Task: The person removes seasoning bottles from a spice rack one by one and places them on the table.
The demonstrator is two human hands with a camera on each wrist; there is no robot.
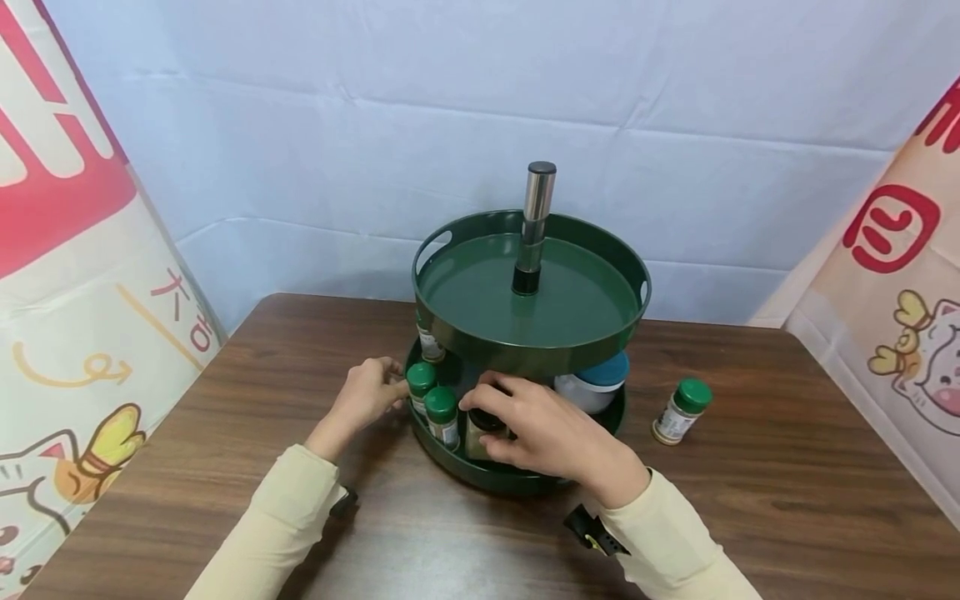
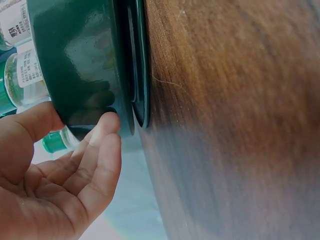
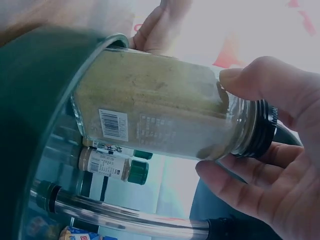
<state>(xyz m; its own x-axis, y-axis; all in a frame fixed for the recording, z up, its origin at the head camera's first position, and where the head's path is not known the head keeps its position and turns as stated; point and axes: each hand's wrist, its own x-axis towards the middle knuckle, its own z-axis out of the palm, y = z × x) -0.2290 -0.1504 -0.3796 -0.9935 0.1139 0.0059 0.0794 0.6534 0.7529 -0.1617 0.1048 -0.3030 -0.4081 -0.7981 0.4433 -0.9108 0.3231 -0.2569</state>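
Note:
A green two-tier turntable (image 1: pixel 534 329) with a metal post (image 1: pixel 537 208) stands on the table. On its lower tray (image 1: pixel 480 473), my right hand (image 1: pixel 536 425) grips a square glass jar (image 3: pixel 155 102) of tan powder near its black lid (image 3: pixel 260 129), thumb on one side, fingers on the other. My left hand (image 1: pixel 366 392) touches the lower tray's left edge; the left wrist view has its thumb at the rim and loosely bent fingertips by the outer wall (image 2: pixel 80 60). Two green-capped shakers (image 1: pixel 422 380) stand between the hands, a third (image 1: pixel 431 340) farther back.
Right of the turntable, another green-capped shaker (image 1: pixel 681 411) stands on the wooden table (image 1: pixel 757 467). A white tub with a blue lid (image 1: pixel 604 370) sits at the lower tray's right, partly under the upper tier. A pale cloth (image 1: pixel 337 167) hangs behind the table.

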